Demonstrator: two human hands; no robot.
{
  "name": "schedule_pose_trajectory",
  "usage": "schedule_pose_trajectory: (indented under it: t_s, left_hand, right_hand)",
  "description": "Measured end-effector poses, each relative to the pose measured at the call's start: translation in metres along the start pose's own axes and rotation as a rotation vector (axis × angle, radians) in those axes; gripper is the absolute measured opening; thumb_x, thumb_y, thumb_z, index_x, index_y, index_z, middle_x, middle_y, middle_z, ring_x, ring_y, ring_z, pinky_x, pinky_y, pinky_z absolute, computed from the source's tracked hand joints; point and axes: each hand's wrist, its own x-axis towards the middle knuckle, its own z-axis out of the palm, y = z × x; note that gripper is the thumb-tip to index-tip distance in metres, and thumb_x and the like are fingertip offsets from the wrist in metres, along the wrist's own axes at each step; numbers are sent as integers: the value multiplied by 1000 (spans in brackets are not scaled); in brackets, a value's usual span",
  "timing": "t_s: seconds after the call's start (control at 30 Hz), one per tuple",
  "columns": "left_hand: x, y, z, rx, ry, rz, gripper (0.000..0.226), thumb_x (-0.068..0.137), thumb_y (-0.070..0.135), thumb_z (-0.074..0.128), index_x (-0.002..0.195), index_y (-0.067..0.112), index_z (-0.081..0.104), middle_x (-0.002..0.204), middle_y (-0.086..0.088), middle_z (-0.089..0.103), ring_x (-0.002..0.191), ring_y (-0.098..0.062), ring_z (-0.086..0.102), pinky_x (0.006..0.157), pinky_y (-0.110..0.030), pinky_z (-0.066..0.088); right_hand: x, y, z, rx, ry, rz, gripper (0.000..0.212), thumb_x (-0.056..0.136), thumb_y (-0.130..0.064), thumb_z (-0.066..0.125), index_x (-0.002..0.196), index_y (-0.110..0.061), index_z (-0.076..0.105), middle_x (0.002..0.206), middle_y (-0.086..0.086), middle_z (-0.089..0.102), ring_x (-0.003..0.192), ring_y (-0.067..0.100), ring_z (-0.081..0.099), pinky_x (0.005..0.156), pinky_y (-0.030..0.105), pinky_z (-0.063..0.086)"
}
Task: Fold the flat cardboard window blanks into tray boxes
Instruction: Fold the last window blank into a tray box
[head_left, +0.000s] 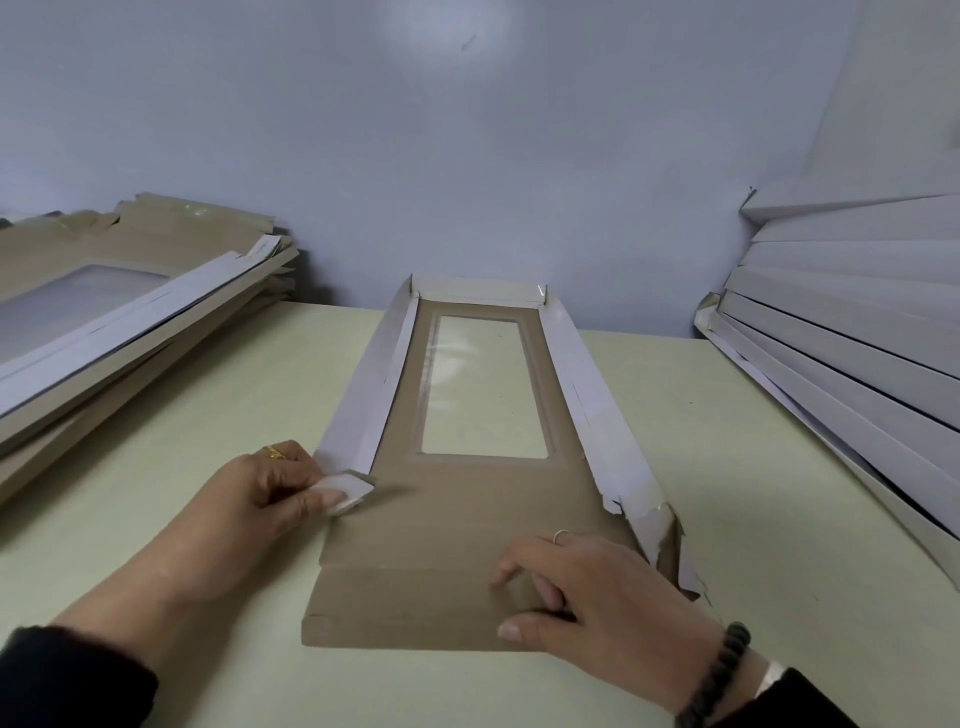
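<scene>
A brown cardboard blank (483, 519) with a clear window (480, 389) lies on the pale green table (218, 415) in front of me, its two long side walls and far end already raised. My left hand (270, 488) pinches a small white corner tab (348, 491) at the near end of the left wall – fingers curled round it. My right hand (587, 597) curls round the near flap (415, 605), thumb underneath. Flat blanks (130, 312) are stacked at left, folded white trays (857, 322) at right
</scene>
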Motion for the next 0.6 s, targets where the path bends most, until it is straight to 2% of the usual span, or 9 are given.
schedule_pose_trajectory:
  t_s: [0.07,0.13,0.17,0.23,0.33,0.5,0.6]
  left_hand:
    - [1,2,9,54,9,31,22,84,26,57,67,22,71,72,0,54,68,-7,50,62,-13,39]
    - [2,3,17,140,7,37,25,92,20,51,77,21,70,81,-1,52,74,-11,51,69,-18,41]
    - [3,3,20,183,1,41,25,95,21,47,85,25,69,84,3,50,76,-10,51,71,-19,40]
    - [3,5,26,278,-11,67,29,97,23,41,103,40,64,86,12,44,79,-5,50,69,-16,39]
    - [3,7,32,369,16,91,34,98,24,36,118,40,58,87,19,38,79,1,48,66,-13,34]
    - [2,6,34,381,24,107,35,98,22,35,122,36,57,86,20,36,78,2,46,67,-10,35]
    - [2,5,33,381,25,122,35,98,22,36,122,34,57,87,20,36,79,1,45,67,-10,34]
  right_hand:
    - [0,0,0,4,5,3,28,83,-48,57,106,-34,51,68,-12,39,63,-3,35,64,8,28]
    - [0,0,1,3,10,0,28,83,-48,57,106,-34,51,67,-12,38,63,-3,35,64,8,28]
    - [0,0,1,2,12,-1,28,83,-48,57,107,-34,51,67,-12,38,63,-3,35,64,7,28]
    - [0,1,1,7,11,4,28,83,-48,57,107,-34,51,67,-11,38,63,-3,36,63,8,28]
    - [-1,1,1,18,8,9,28,83,-48,57,107,-34,51,66,-11,38,64,-2,36,63,8,29]
    - [-2,0,0,-6,53,-11,25,86,-46,55,108,-34,58,66,-18,38,70,0,40,63,9,30]
    - [-5,8,-11,49,266,3,16,84,-36,58,93,-26,67,69,-24,45,60,-3,47,63,10,37]
